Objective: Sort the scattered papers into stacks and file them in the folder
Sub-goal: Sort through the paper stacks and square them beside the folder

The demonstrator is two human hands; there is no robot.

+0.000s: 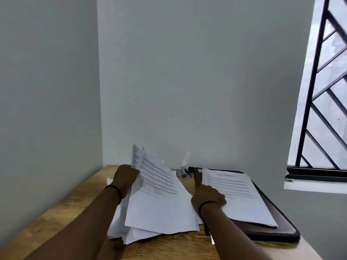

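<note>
A loose heap of white printed papers (159, 209) lies on the wooden table (62, 209), left of centre. My left hand (124, 178) grips the far left edge of the top sheets and lifts them so they tilt upward. A neater stack of printed sheets (242, 196) rests on a dark brown folder (281, 233) at the right. My right hand (208, 197) lies on the near left part of that stack, fingers pressing down on the paper. Both wrists wear a black band.
Pens (185, 172) lie at the back of the table against the grey wall. A barred window (326, 91) stands at the right, its sill just beyond the folder. The table fits into a wall corner on the left.
</note>
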